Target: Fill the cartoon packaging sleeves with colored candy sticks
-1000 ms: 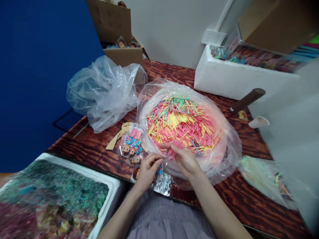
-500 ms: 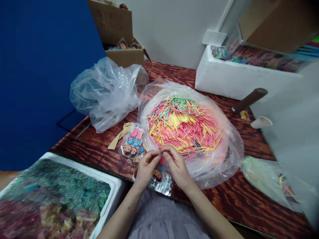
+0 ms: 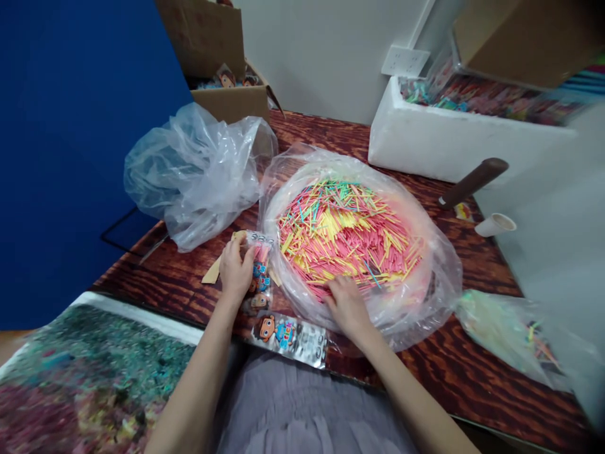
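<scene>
My left hand (image 3: 236, 268) is at the small pile of filled printed packets (image 3: 259, 302), with thumb and fingers closed on the edge of a clear packet holding pink sticks. My right hand (image 3: 348, 306) reaches over the near rim of a bag-lined round container (image 3: 442, 277). Its fingers are curled into the thin pink and yellow sticks (image 3: 350, 243), and the fingertips are partly hidden among them. A flat silver packet (image 3: 288, 337) printed with a cartoon figure lies at the table's front edge, between my forearms.
A crumpled clear bag (image 3: 208, 170) and a cardboard box (image 3: 229, 104) stand at back left. A white foam box (image 3: 454, 142) is at back right, near a brown tube (image 3: 475, 183) and a paper cup (image 3: 495, 225). Another foam box (image 3: 142, 318) sits at lower left.
My hands were together at the container's near edge, holding a packet. They have parted: the left went to the packet pile, the right into the sticks. The silver packet is now uncovered.
</scene>
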Demonstrator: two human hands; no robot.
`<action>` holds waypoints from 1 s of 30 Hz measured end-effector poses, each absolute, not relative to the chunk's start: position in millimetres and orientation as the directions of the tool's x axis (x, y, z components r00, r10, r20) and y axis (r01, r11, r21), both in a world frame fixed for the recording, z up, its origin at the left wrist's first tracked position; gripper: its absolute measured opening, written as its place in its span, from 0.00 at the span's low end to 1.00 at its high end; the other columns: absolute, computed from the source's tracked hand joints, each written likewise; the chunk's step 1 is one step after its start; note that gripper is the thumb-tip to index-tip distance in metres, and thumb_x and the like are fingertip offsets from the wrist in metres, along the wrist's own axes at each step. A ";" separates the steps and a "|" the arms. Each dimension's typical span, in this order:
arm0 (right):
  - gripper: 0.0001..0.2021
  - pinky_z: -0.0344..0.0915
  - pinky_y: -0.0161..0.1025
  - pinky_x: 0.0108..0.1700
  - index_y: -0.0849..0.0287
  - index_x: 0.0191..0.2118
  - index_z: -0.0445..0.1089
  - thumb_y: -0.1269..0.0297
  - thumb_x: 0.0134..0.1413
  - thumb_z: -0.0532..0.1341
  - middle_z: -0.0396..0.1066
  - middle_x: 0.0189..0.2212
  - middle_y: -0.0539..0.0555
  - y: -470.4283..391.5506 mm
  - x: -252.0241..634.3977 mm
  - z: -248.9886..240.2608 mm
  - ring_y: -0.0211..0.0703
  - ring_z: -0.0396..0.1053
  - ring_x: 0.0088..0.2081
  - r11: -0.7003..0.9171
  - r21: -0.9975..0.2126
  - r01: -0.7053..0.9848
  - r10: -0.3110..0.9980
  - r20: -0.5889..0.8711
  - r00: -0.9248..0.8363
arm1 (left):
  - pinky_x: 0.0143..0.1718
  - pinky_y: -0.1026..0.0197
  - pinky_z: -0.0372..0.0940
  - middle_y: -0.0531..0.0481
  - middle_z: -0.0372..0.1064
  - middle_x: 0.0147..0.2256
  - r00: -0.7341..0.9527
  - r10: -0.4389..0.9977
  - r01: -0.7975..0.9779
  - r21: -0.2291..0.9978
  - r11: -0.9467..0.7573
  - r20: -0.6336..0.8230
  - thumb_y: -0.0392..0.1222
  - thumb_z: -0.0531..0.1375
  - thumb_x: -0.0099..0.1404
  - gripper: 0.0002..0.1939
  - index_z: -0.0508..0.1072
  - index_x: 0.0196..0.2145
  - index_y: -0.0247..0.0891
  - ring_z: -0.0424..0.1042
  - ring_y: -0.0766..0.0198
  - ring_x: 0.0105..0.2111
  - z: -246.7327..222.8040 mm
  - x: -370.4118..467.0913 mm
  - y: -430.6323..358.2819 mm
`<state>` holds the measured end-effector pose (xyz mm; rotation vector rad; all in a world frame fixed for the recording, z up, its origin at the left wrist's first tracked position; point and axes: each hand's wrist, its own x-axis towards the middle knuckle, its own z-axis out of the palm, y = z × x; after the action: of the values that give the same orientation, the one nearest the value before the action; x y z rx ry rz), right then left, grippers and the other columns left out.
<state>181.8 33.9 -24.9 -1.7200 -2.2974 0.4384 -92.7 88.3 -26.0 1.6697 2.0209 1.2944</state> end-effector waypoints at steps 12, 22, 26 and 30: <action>0.08 0.58 0.46 0.46 0.61 0.42 0.68 0.66 0.57 0.61 0.69 0.41 0.59 37.4 160.1 -17.0 0.54 0.63 0.45 0.397 -0.159 0.904 0.912 -0.046 -0.408 | 0.46 0.57 0.65 0.44 0.68 0.44 0.562 0.824 0.710 0.468 -0.526 0.073 0.26 0.50 0.63 0.18 0.72 0.45 0.40 0.69 0.58 0.44 -21.0 -28.9 22.0; 0.08 0.60 0.47 0.43 0.64 0.41 0.70 0.66 0.59 0.59 0.71 0.39 0.63 43.6 138.7 -14.3 0.56 0.65 0.43 0.342 -0.111 0.933 0.933 -0.079 -0.351 | 0.44 0.59 0.64 0.45 0.67 0.44 0.512 0.859 0.749 0.474 -0.464 0.031 0.28 0.48 0.66 0.15 0.72 0.41 0.39 0.69 0.59 0.43 -26.4 -39.0 16.2; 0.10 0.59 0.49 0.40 0.68 0.41 0.71 0.76 0.57 0.54 0.70 0.38 0.68 43.6 119.7 -11.4 0.58 0.65 0.41 0.332 0.003 0.943 0.937 -0.112 -0.329 | 0.42 0.58 0.64 0.45 0.68 0.45 0.490 0.871 0.772 0.452 -0.447 0.023 0.27 0.49 0.65 0.16 0.71 0.43 0.39 0.69 0.58 0.43 -29.6 -36.7 13.3; 0.11 0.58 0.48 0.38 0.69 0.41 0.72 0.77 0.56 0.53 0.71 0.37 0.70 45.8 108.4 -14.8 0.57 0.65 0.39 0.351 0.083 0.933 0.932 -0.123 -0.340 | 0.41 0.58 0.64 0.44 0.67 0.46 0.491 0.871 0.784 0.432 -0.447 0.009 0.27 0.48 0.65 0.16 0.71 0.44 0.38 0.69 0.57 0.44 -31.2 -36.4 12.8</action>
<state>108.4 45.8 -14.8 -1.8797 -2.7006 0.0038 -36.4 12.8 -31.2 2.3694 1.3805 0.3240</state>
